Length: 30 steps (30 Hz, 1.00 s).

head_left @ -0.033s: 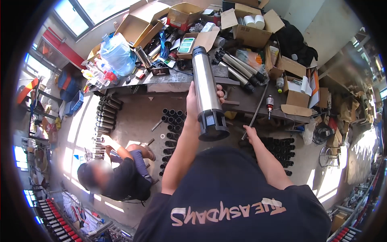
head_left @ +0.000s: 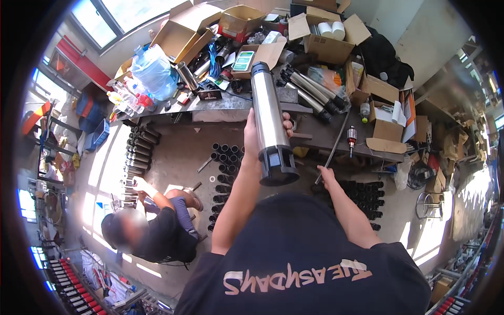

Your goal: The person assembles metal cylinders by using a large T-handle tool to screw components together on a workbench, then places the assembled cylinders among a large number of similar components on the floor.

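My left hand (head_left: 253, 137) is closed round a silver steel pump (head_left: 269, 107) with black ends. The pump stands tilted in front of me, its slotted black end toward me and its far end over the bench. My fingertips show along its right side. Lower right, my right hand (head_left: 326, 176) is closed on the near end of a thin metal rod (head_left: 336, 144). That rod slants up and away across the bench's front. Several similar steel pumps (head_left: 310, 89) with black ends lie on the bench, right of the held pump.
The cluttered bench (head_left: 231, 102) carries cardboard boxes (head_left: 328, 44), a clear blue water jug (head_left: 152, 71) and a red-and-silver motor rotor (head_left: 351, 137). Black cylindrical parts (head_left: 362, 199) stand in rows on the floor. A co-worker (head_left: 157, 231) crouches at left beside upright steel tubes (head_left: 139, 152).
The pump in my left hand has shifted very slightly down, toward me. My right hand stays on the rod, lowered a touch.
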{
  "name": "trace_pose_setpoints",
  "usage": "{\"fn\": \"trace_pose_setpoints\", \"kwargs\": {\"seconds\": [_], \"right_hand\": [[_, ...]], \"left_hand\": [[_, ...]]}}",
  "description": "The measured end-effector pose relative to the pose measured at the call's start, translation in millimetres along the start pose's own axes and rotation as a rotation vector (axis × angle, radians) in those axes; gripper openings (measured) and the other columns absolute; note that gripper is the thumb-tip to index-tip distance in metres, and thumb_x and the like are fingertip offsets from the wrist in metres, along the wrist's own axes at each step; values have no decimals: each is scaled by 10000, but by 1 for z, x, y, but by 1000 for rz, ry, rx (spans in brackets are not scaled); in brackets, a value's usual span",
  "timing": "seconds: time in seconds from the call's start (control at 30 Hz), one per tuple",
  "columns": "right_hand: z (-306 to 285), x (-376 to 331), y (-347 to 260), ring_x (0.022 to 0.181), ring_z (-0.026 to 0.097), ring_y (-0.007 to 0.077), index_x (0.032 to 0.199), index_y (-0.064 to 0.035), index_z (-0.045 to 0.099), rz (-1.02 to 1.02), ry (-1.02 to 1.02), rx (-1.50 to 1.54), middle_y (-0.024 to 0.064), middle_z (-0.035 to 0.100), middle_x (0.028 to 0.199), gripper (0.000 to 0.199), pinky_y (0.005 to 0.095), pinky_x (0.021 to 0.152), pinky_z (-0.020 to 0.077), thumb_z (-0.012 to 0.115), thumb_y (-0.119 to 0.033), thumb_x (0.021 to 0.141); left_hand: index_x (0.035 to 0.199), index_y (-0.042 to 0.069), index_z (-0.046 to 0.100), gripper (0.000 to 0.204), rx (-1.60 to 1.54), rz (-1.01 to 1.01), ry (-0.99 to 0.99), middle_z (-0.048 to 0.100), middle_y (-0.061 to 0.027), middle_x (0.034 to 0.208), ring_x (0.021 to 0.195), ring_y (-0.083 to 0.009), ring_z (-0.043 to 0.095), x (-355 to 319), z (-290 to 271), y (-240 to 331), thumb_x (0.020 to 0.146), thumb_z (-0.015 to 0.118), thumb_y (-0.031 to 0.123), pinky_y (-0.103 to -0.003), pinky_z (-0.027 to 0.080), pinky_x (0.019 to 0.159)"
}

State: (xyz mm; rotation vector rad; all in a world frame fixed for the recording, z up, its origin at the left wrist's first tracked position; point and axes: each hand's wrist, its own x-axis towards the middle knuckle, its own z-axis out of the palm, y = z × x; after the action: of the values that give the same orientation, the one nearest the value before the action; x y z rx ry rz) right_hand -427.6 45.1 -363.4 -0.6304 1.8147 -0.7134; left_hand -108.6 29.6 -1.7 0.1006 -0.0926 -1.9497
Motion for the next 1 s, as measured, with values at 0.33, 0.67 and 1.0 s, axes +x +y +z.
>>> {"fn": "trace_pose_setpoints", "kwargs": {"seconds": [0.33, 0.67, 1.0], "right_hand": [[47, -150, -140, 1211, 551, 386, 1399, 35, 446, -611, 64, 311, 249, 534, 1337, 667, 467, 1039, 427, 667, -377, 923], [-52, -306, -362, 948, 686, 313, 1273, 59, 533, -1045, 337, 272, 218, 686, 1052, 611, 390, 861, 511, 746, -321, 845], [-142, -304, -115, 793, 675, 391, 1179, -93, 599, -168, -19, -1000, 177, 616, 945, 548, 476, 690, 574, 783, -381, 751]], "left_hand": [[1242, 6, 518, 710, 715, 85, 287, 660, -145, 895, 688, -274, 667, -17, -1, 5, 1039, 190, 603, -417, 582, 615], [1526, 8, 231, 920, 1239, -217, -183, 547, -156, 1275, 1164, -242, 550, -46, 7, -57, 826, 737, 326, -375, 443, 1014], [1229, 57, 575, 684, 1660, -457, -597, 630, -155, 1176, 1116, -326, 614, -53, -199, -255, 591, 821, 80, -452, 468, 995]]}}
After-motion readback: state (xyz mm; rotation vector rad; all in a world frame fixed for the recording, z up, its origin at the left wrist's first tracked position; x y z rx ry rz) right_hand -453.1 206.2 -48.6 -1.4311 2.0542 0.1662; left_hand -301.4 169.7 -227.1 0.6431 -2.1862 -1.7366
